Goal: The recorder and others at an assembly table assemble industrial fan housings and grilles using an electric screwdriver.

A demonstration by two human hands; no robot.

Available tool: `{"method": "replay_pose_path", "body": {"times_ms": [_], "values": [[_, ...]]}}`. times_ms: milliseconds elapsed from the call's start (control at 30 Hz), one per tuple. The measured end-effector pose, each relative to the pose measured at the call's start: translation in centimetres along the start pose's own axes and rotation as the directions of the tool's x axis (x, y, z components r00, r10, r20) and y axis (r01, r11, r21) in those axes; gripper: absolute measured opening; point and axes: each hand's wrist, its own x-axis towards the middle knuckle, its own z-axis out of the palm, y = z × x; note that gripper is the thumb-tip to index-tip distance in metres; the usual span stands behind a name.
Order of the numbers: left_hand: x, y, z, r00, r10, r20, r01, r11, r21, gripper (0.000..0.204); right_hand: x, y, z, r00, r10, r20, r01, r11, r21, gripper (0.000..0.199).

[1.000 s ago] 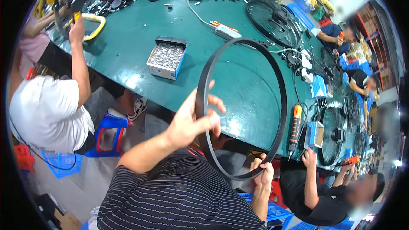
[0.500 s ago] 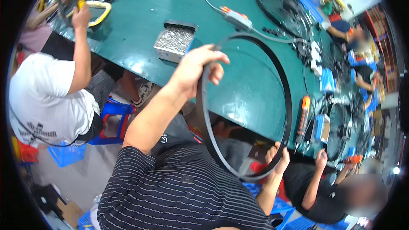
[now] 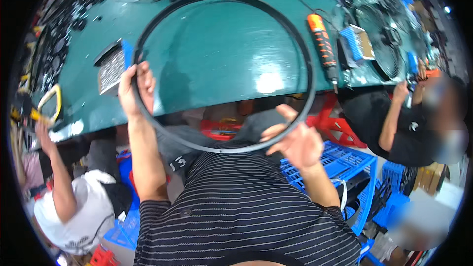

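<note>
left hand: our left hand (image 3: 137, 88) has its fingers curled round the left side of a thin, round black hoop (image 3: 221, 151).
right hand: our right hand (image 3: 298, 145) is spread wide at the hoop's lower right, fingers across the rim; we cannot tell how firmly it touches.
hoop: raised in front of us, its far part over the glossy green tabletop (image 3: 221, 69), its near part before our dark striped shirt (image 3: 251, 192).
hoop's progress: we judge it picked up and bare, nothing fitted inside; what work it has had or lacks, we cannot tell.
silvery-filled box: just left of our left hand, an open blue-sided cardboard box (image 3: 127, 53) holds many small silvery pieces (image 3: 112, 72).
patterned box: beyond an orange-and-black power screwdriver (image 3: 322, 44) on the right, an open blue-patterned cardboard box (image 3: 349, 44); we cannot make out its contents.
grille: a round black wire grille (image 3: 383, 59), just right of that box.
</note>
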Motion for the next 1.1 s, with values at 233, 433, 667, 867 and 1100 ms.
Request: {"method": "replay_pose_path", "body": {"times_ms": [233, 433, 667, 867, 1100], "values": [[-0.8, -0.9, 1.1, 0.991, 0.129, 0.045, -0.134, 0.979, 0.151, 0.021, -0.4, 2.9, 0.9, 0.998, -0.013, 0.063, 0.021, 0.991, -0.135, 0.081], [-6.9, -1.5, 7.2, 0.937, 0.348, 0.038, -0.340, 0.878, 0.338, 0.079, 1.2, 1.4, -0.6, 0.943, -0.129, -0.307, 0.051, 0.967, -0.251, 0.049], [-10.8, 0.3, 11.4, 0.889, 0.378, 0.257, -0.449, 0.829, 0.333, 0.101, 3.0, -1.3, -3.0, 0.978, -0.162, -0.131, 0.145, 0.981, -0.129, 0.049], [-11.6, 0.0, 10.9, 0.820, 0.431, 0.377, -0.559, 0.745, 0.364, 0.106, 3.9, -1.9, -3.0, 0.986, -0.142, -0.082, 0.118, 0.963, -0.241, 0.053], [-12.5, -0.1, 10.5, 0.778, 0.431, 0.456, -0.608, 0.700, 0.375, 0.108, 4.3, -1.3, -3.4, 0.976, -0.150, -0.160, 0.111, 0.967, -0.230, 0.053]]}}
